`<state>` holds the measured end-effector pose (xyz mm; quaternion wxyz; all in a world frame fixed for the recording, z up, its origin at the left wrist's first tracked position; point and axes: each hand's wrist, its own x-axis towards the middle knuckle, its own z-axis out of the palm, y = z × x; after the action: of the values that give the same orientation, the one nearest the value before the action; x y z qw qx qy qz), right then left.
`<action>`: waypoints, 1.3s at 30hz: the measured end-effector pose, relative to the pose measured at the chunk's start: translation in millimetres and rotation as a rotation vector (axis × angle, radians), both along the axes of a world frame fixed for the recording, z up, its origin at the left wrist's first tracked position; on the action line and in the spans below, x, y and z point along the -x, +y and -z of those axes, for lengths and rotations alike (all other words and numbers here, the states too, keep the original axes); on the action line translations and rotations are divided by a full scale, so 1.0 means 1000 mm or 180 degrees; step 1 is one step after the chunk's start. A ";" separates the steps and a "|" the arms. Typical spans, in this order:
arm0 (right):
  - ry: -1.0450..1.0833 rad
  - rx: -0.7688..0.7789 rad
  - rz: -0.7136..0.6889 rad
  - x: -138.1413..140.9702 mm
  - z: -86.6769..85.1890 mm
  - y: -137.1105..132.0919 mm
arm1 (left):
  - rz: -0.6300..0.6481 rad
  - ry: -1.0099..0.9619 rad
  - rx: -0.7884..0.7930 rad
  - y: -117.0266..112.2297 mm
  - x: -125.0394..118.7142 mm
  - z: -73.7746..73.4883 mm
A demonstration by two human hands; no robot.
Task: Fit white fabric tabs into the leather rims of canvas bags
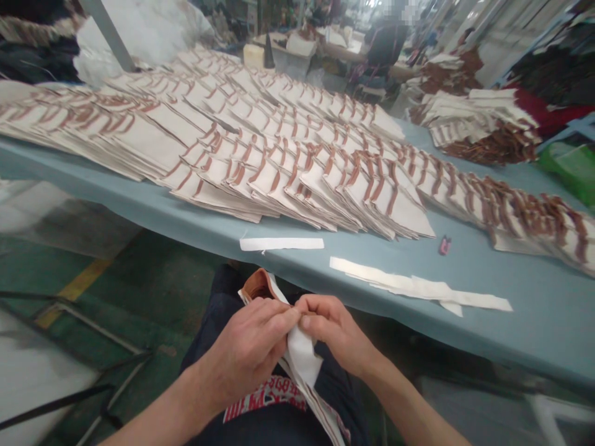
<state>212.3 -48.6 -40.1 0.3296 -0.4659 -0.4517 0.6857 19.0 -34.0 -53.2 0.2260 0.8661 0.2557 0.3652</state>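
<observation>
Over my lap I hold a bundle of white and brown fabric pieces (pixel 258 286), its folded brown end showing above my fingers and its layered edges trailing down below. My left hand (pixel 251 341) is closed round the bundle, thumb and forefinger pinched at its top. Against those fingertips, my right hand (pixel 334 328) pinches white cloth; the exact bit between the fingers is hidden. A white flap (pixel 303 356) hangs beneath both hands. Just beyond them, a single white fabric strip (pixel 281 243) lies on the table edge, with several overlapping strips (pixel 409 284) farther right.
Overlapping rows of white fabric pieces with brown bands (pixel 288 167) cover much of the blue-covered table (pixel 465 334). Small pink thread snips (pixel 445 245) lie at right. More fabric bundles (pixel 483 124) are piled behind. A metal-framed stand (pixel 125 359) is at lower left; a person (pixel 385 46) sits far back.
</observation>
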 end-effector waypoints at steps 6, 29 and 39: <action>0.0064 -0.0064 -0.0121 0.001 -0.003 0.001 | 0.0001 -0.0283 0.0068 -0.004 -0.003 0.007; -0.1011 -0.1221 -0.0224 -0.010 -0.031 0.000 | 0.0777 0.0656 0.1755 0.031 0.008 -0.028; -0.1698 -0.1618 -0.0368 -0.016 -0.030 0.001 | 0.0846 0.0912 0.1705 0.037 0.000 -0.033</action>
<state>228.0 -47.2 -10.6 0.2661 -0.5052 -0.7032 0.4237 19.5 2.6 -20.6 0.4531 0.8443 0.2566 0.1269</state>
